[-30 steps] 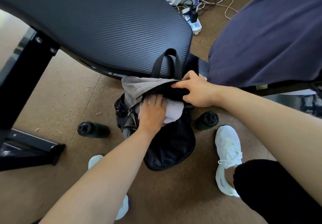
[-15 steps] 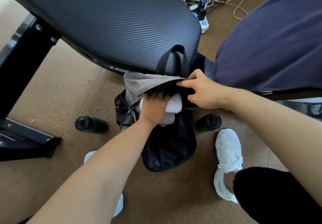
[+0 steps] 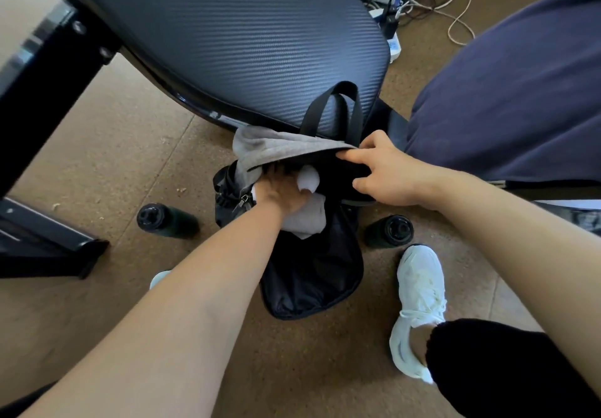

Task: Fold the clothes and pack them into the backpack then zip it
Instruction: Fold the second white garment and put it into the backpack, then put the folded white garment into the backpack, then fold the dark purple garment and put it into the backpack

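Note:
A black backpack [image 3: 312,274] stands on the floor between my feet, its top open and its carry handle [image 3: 335,108] pointing up. My right hand [image 3: 387,173] pinches the black rim of the opening and holds it wide. My left hand [image 3: 281,191] is pushed into the opening on top of a folded white garment [image 3: 307,219]; its fingertips are hidden inside the bag. A grey garment [image 3: 276,147] lies over the far left rim of the opening.
A black textured table top [image 3: 227,37] overhangs the bag, with its black leg [image 3: 39,118] at left. Two dark bottles [image 3: 162,219] [image 3: 390,230] stand either side of the bag. A navy cloth [image 3: 520,92] lies at right. Cables [image 3: 422,1] sprawl beyond.
My left hand has gone deeper into the backpack, pressing the white garment down; less of that garment shows. My right hand keeps hold of the rim.

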The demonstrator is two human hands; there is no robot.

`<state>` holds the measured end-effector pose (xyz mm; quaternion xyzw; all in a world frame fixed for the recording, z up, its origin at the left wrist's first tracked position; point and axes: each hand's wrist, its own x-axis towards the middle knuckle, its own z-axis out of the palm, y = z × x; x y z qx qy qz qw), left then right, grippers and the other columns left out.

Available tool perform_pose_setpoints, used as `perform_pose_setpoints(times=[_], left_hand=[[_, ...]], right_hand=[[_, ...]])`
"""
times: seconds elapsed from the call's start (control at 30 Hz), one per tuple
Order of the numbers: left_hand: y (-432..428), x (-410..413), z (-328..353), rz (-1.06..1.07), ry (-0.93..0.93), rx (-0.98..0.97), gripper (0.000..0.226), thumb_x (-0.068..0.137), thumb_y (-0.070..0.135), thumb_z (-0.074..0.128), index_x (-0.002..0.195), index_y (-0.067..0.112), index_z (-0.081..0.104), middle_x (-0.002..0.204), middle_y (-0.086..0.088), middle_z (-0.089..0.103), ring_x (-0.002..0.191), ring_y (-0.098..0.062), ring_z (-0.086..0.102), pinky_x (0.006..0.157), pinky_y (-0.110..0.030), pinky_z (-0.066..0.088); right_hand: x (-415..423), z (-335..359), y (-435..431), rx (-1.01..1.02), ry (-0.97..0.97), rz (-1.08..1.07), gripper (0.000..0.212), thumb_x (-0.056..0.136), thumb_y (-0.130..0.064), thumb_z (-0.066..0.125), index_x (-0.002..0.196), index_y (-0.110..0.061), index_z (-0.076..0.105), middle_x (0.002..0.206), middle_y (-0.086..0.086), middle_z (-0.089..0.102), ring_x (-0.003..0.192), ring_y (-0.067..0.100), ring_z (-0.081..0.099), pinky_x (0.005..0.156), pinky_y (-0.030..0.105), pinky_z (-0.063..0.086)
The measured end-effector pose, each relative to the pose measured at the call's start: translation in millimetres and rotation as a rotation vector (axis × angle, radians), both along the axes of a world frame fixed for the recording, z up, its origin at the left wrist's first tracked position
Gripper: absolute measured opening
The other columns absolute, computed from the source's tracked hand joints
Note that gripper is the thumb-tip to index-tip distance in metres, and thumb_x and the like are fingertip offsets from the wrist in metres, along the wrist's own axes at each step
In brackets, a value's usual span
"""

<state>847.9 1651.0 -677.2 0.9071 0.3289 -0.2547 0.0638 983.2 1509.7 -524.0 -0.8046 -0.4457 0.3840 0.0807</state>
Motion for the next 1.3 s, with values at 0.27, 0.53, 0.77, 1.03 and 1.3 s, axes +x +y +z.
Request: perform_pose_setpoints(times=[0.27,0.53,0.77,1.03,1.3], left_hand=[[-25.2,-35.3,7.9,-0.244,-0.164,0.176,0.073,0.088,0.040,0.054,0.152,0.012,0.037,0.145,-0.013,0.048,0.127,-0.035,0.046,0.109,-0.045,0.031],[-61.2,-88.5,59.6,-0.262,-0.389,-0.066,0.043,0.086,0.028,0.062,0.128,0.015,0.066,0.132,-0.010,0.063,0.122,-0.032,0.057,0.098,-0.044,0.048],[-97.0,-72.7,142.2,-0.027,-0.725,-0.244,0.027,0.093,0.024,0.065,0.120,0.021,0.070,0.115,0.006,0.069,0.113,-0.016,0.058,0.090,-0.033,0.050],[-143.9,0.6,197.3,0.104,-0.887,-0.461,0.033,0.091,0.025,0.070,0.124,0.025,0.069,0.113,0.010,0.070,0.109,-0.010,0.062,0.097,-0.037,0.052],[-180.8,86.5,200.0,0.000,-0.878,-0.385,0.070,0.078,0.041,0.084,0.136,0.022,0.050,0.131,0.000,0.056,0.119,-0.019,0.056,0.088,-0.038,0.051]], right_hand=[[-1.9,-0.4,-2.0,-0.024,0.002,0.016,0.060,0.099,-0.017,0.057,0.156,-0.028,0.038,0.140,0.005,0.028,0.128,0.031,0.042,0.112,0.042,0.038],[-20.1,25.1,-12.8,-0.050,-0.055,0.030,0.052,0.101,-0.027,0.056,0.152,-0.024,0.045,0.155,0.009,0.029,0.140,0.036,0.039,0.114,0.037,0.033],[-71.8,80.7,-59.3,0.623,0.013,-0.918,0.014,0.093,-0.018,0.065,0.106,-0.020,0.070,0.094,-0.008,0.069,0.089,0.011,0.063,0.080,0.026,0.049],[-8.2,110.3,-116.3,0.911,0.585,-1.973,0.085,0.055,-0.060,0.085,0.120,-0.023,0.044,0.128,-0.001,0.056,0.102,0.021,0.060,0.096,0.040,0.053],[25.6,111.9,-140.1,0.915,0.643,-1.807,0.013,0.091,-0.006,0.071,0.081,-0.014,0.067,0.088,0.010,0.073,0.083,0.025,0.071,0.061,0.025,0.053]])
